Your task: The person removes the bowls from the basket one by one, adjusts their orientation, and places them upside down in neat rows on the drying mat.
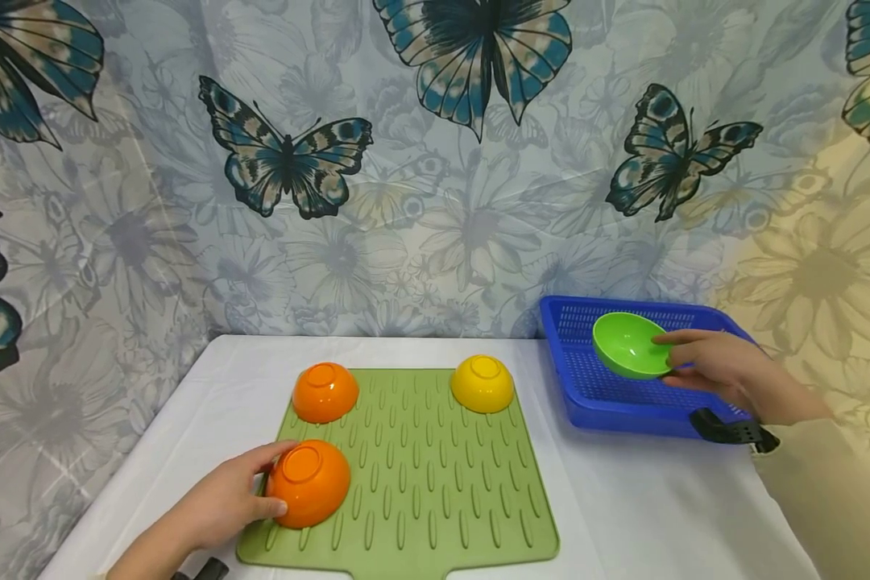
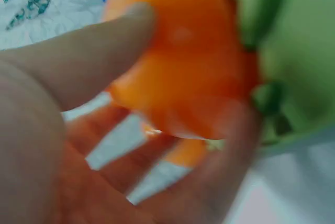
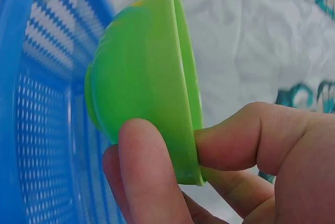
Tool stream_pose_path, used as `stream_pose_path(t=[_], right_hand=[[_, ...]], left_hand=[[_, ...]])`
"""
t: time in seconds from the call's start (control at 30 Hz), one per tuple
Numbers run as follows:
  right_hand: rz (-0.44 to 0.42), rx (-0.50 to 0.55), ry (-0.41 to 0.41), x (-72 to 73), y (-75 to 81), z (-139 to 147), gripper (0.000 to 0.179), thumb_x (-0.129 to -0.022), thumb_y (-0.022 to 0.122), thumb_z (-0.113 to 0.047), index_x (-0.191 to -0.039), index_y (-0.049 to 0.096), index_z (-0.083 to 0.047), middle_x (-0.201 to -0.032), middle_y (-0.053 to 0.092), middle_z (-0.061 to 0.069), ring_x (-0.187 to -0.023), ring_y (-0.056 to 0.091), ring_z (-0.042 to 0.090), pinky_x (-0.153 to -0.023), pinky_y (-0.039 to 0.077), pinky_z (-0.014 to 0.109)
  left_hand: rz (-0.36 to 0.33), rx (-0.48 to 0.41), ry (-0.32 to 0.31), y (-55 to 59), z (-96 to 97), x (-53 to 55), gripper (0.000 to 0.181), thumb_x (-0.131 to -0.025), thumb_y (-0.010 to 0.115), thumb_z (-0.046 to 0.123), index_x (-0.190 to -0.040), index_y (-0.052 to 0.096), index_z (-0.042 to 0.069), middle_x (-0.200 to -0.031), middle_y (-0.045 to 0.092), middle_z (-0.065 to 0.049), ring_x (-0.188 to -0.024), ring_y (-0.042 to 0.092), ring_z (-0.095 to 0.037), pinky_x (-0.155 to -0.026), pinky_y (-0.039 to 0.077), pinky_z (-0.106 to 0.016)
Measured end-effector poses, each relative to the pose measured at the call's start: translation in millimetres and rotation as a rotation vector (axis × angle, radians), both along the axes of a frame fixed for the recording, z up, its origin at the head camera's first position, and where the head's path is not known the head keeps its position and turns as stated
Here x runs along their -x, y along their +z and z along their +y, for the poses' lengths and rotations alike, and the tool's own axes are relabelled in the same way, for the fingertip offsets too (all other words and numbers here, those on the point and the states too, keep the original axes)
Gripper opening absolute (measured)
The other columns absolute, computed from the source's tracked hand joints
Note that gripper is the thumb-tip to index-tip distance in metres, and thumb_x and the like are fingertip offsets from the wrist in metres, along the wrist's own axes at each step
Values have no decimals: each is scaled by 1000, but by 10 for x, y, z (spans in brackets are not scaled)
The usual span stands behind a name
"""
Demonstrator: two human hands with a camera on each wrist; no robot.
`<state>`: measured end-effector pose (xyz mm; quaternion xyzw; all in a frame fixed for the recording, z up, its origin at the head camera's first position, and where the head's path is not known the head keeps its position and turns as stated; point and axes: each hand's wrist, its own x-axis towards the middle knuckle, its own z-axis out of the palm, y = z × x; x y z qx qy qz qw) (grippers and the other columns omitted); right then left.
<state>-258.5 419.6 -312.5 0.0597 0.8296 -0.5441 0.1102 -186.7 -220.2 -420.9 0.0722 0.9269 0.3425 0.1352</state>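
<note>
At the front left of the green drying mat (image 1: 435, 483), my left hand (image 1: 225, 499) grips an upside-down orange bowl (image 1: 308, 485), thumb on one side and fingers on the other. The left wrist view is blurred, with the orange bowl (image 2: 183, 51) between thumb and fingers. My right hand (image 1: 718, 366) pinches a green bowl (image 1: 627, 346) by its rim over the blue basket (image 1: 645, 415). Up close in the right wrist view, the green bowl (image 3: 138, 72) has the thumb inside its rim and fingers outside.
Another upside-down orange bowl (image 1: 325, 392) sits at the mat's back left corner, and an upside-down yellow bowl (image 1: 482, 384) at its back right. A white cloth (image 1: 609, 499) covers the table. Behind it hangs a butterfly-patterned curtain (image 1: 464, 242).
</note>
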Motion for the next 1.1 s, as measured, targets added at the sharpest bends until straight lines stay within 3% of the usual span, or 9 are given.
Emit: stream_pose_path(t=[0.2,0.27,0.33,0.43,0.53,0.67,0.77,0.87,1.1], right_hand=[[43,2,36,-121,81,-255,66,-90,55,3,-151,29,10,-124,46,23,-82,65,20,-81,58,40],[56,-4,53,-164,113,-355,65,-90,54,3,-151,31,10,-129,43,26,-83,65,21,-81,58,40],[64,-5,73,-206,143,-467,64,-90,53,3,-150,33,10,-135,39,28,-85,65,23,-81,58,40],[74,0,108,-267,176,-648,61,-90,52,3,-148,36,11,-140,37,29,-89,65,25,-81,58,40],[86,8,143,-350,187,-825,59,-90,53,2,-147,39,11,-143,37,29,-92,65,28,-82,58,40],[89,41,183,-476,170,-1048,54,-93,57,-1,-145,44,9,-144,39,30,-97,67,31,-83,57,42],[85,74,213,-566,144,-1212,53,-92,59,-1,-143,46,9,-148,36,31,-101,66,33,-83,57,45],[89,105,245,-640,115,-1367,53,-90,60,1,-141,49,9,-151,31,31,-103,65,34,-82,57,47],[100,159,273,-766,33,-1629,55,-83,61,4,-137,52,9,-148,33,32,-101,65,35,-79,58,49]], left_hand=[[388,278,-89,320,257,-180,88,-78,86,26,-153,42,14,-151,36,-26,-131,40,-48,-95,43,-64],[495,257,-73,461,420,-229,88,-80,84,27,-155,39,18,-155,30,-23,-133,39,-47,-94,44,-63],[513,166,-73,568,603,-254,88,-84,82,32,-157,35,25,-159,25,-17,-131,43,-44,-93,46,-62],[398,-57,-101,650,869,-251,89,-85,80,40,-157,30,37,-163,16,-11,-121,55,-39,-93,49,-56],[216,-278,-118,676,1084,-223,88,-84,79,45,-155,26,48,-165,7,-8,-113,61,-36,-92,52,-51],[66,-492,-130,690,1299,-170,84,-84,80,45,-151,30,52,-164,10,0,-130,50,-31,-98,46,-56],[-63,-708,-172,695,1456,-135,81,-87,79,35,-153,33,46,-164,12,1,-142,32,-30,-100,45,-55],[-216,-934,-203,685,1612,-110,79,-91,76,18,-156,35,35,-165,8,-9,-142,30,-37,-96,49,-49],[-364,-1205,-190,558,1858,-67,72,-95,65,-2,-157,35,19,-162,0,-23,-125,49,-46,-93,51,-52]])
